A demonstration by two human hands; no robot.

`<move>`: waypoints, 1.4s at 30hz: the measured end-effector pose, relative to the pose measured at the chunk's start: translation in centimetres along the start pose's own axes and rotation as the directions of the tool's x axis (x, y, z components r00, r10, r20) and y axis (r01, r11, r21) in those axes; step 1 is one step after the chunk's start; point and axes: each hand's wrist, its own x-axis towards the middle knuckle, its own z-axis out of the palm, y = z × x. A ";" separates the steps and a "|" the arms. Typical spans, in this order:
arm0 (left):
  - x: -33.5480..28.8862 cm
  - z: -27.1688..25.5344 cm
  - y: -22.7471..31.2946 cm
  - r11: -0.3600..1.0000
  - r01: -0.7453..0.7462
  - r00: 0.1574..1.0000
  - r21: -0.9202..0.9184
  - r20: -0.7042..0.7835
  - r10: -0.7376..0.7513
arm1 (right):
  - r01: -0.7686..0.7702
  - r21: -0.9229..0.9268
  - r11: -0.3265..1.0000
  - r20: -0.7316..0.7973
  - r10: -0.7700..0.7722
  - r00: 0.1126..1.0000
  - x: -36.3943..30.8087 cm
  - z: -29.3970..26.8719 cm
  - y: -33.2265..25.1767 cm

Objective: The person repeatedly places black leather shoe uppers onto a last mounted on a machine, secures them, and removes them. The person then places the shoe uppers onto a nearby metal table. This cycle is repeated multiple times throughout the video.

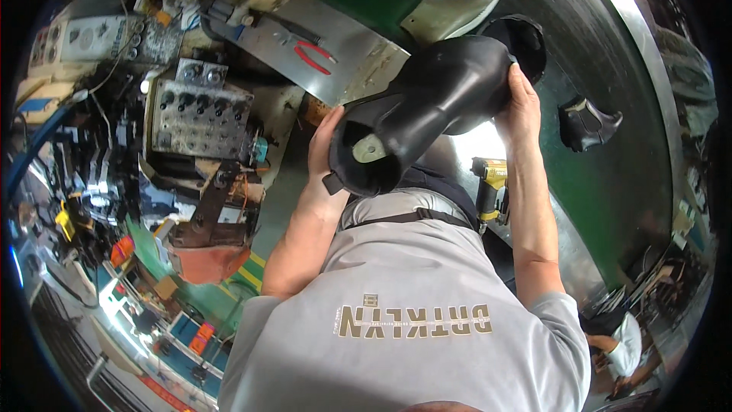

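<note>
Both my hands hold a glossy black boot [457, 80] tilted across my front, with its opening toward the lower left. Inside that opening shows the pale green top of a shoe last [369, 148] with a small hole. My left hand [324, 145] grips the boot's rim on the left, fingers partly hidden behind it. At the other end, my right hand [521, 103] is closed around the boot's right side. A dark curved black piece [534, 42] sits behind that end; I cannot tell whether it belongs to the same boot.
A pale shoe last [454, 14] and a black ankle boot [589, 123] lie on the green surface [610, 206]. Red-handled pliers [315, 57] rest on a metal plate. A yellow air tool [492, 191] is beside my waist. Left stands a machine control box [197, 118]. Another person [627, 347] is lower right.
</note>
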 end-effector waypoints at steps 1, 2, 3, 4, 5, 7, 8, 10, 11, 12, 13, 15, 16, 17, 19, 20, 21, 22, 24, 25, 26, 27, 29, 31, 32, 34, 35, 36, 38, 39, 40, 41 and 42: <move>0.1 0.3 0.2 0.980 0.089 0.994 -0.177 -0.041 -0.098 | -0.023 0.027 0.999 0.001 0.023 1.000 0.4 -0.2 0.1; 0.2 0.4 0.3 0.922 0.164 0.978 -0.352 -0.062 -0.197 | -0.046 0.055 0.997 0.002 0.046 0.999 0.8 -0.3 0.3; 0.6 -0.6 -0.5 0.922 0.160 0.983 -0.354 -0.032 -0.183 | -0.047 0.067 0.997 -0.041 0.050 0.998 1.1 -0.3 0.6; 1.2 -0.7 -0.8 0.912 0.158 0.983 -0.379 -0.022 -0.180 | -0.061 0.120 0.991 -0.050 0.067 0.996 1.8 -0.2 1.0; 1.0 -0.8 -1.0 0.913 0.153 0.982 -0.379 -0.046 -0.183 | -0.100 0.108 0.989 -0.083 0.110 0.990 2.0 -0.3 1.3; 0.8 -0.9 -1.4 0.909 0.138 0.982 -0.393 -0.065 -0.177 | -0.132 0.078 0.988 -0.086 0.138 0.987 2.4 -0.2 1.7; 0.8 -1.0 -1.8 0.905 0.129 0.984 -0.406 -0.060 -0.167 | -0.123 0.060 0.991 -0.054 0.126 0.990 2.6 -0.1 1.8; 0.7 -1.8 -2.5 0.905 0.125 0.986 -0.406 -0.052 -0.160 | -0.109 0.026 0.994 0.003 0.109 0.994 3.1 0.1 1.8; 0.6 -2.3 -2.8 0.910 0.131 0.985 -0.394 -0.049 -0.163 | -0.104 0.009 0.995 0.028 0.104 0.994 3.5 0.3 1.7; 0.5 -2.7 -3.1 0.915 0.138 0.985 -0.380 -0.046 -0.167 | -0.098 -0.007 0.995 0.053 0.098 0.994 3.8 0.4 1.5; 0.3 -2.7 -3.1 0.886 0.160 0.983 -0.435 -0.016 -0.185 | -0.089 -0.041 0.995 0.043 0.091 0.995 3.7 1.1 1.0; -1.0 -2.6 -3.0 0.818 0.201 0.976 -0.539 0.042 -0.212 | -0.064 -0.138 0.988 0.053 0.072 0.996 3.1 2.9 0.0; -1.9 -2.9 -3.0 0.833 0.238 0.969 -0.499 0.060 -0.240 | -0.051 -0.186 0.981 0.057 0.063 0.996 2.7 3.7 -0.3; -2.8 -3.5 -3.0 0.849 0.270 0.961 -0.455 0.075 -0.266 | -0.035 -0.196 0.980 0.121 0.060 0.991 2.4 4.4 -0.3; -4.2 -2.9 -1.5 0.903 0.362 0.932 -0.232 0.124 -0.341 | -0.088 -0.235 0.968 0.188 0.134 0.973 1.2 6.1 0.1; -4.8 -2.9 -1.1 0.890 0.415 0.908 -0.187 0.149 -0.392 | -0.118 -0.238 0.964 0.231 0.175 0.957 0.5 7.3 0.1; -5.1 -3.2 -1.2 0.923 0.356 0.924 -0.145 0.204 -0.324 | -0.132 -0.279 0.951 0.271 0.210 0.940 0.1 8.0 0.4; -5.5 -3.4 -1.2 0.952 0.288 0.933 -0.106 0.257 -0.254 | -0.124 -0.308 0.943 0.299 0.219 0.929 -0.3 8.9 0.8; -6.1 -4.7 0.0 0.949 0.277 0.922 -0.149 0.321 -0.218 | -0.149 -0.330 0.932 0.385 0.277 0.880 -0.7 10.9 1.3; -6.0 -5.4 0.7 0.952 0.266 0.921 -0.154 0.334 -0.203 | -0.171 -0.351 0.921 0.399 0.312 0.862 -0.9 11.9 1.7; -6.1 -6.0 1.5 0.954 0.253 0.920 -0.161 0.344 -0.186 | -0.192 -0.373 0.908 0.412 0.347 0.842 -1.0 12.9 2.2; -6.5 -6.5 2.3 0.945 0.290 0.922 -0.153 0.308 -0.233 | -0.212 -0.396 0.893 0.426 0.383 0.820 -1.2 14.0 2.9; -7.5 -7.0 3.3 0.990 0.140 0.982 0.011 0.124 -0.140 | -0.208 -0.422 0.882 0.475 0.410 0.779 -2.2 16.6 4.6; -8.7 -8.8 2.6 0.970 -0.015 0.991 0.242 -0.124 0.046 | -0.232 -0.449 0.863 0.488 0.454 0.745 -3.5 19.7 6.1; -10.0 -9.3 2.8 0.941 -0.012 0.954 0.337 -0.277 0.112 | -0.219 -0.454 0.863 0.510 0.454 0.731 -4.0 21.1 7.3; -10.8 -12.2 2.1 0.894 -0.142 0.858 0.424 -0.398 0.325 | -0.192 -0.463 0.865 0.553 0.452 0.700 -5.3 24.1 10.0; -11.7 -13.3 2.7 0.873 -0.169 0.842 0.457 -0.394 0.369 | -0.099 -0.520 0.848 0.542 0.418 0.729 -6.7 26.0 11.2; -12.7 -14.3 3.4 0.850 -0.194 0.824 0.490 -0.389 0.412 | 0.033 -0.471 0.881 0.606 0.296 0.738 -8.0 27.7 13.0; -14.5 -15.8 6.2 0.835 -0.282 0.779 0.473 -0.395 0.487 | 0.297 -0.581 0.758 0.649 0.211 0.730 -9.6 31.4 15.3; -15.4 -16.5 7.3 0.840 -0.341 0.755 0.423 -0.408 0.513 | 0.431 -0.635 0.641 0.672 0.182 0.718 -10.5 33.7 16.0; -16.4 -17.6 8.0 0.838 -0.400 0.730 0.372 -0.424 0.536 | 0.340 -0.611 0.715 0.675 0.247 0.695 -12.0 36.2 16.7; -17.5 -19.1 9.1 0.827 -0.431 0.709 0.362 -0.431 0.558 | 0.242 -0.586 0.773 0.682 0.309 0.663 -13.8 38.9 17.1; -18.7 -19.8 10.2 0.847 -0.444 0.688 0.292 -0.495 0.531 | 0.137 -0.563 0.815 0.688 0.370 0.624 -15.8 41.3 17.5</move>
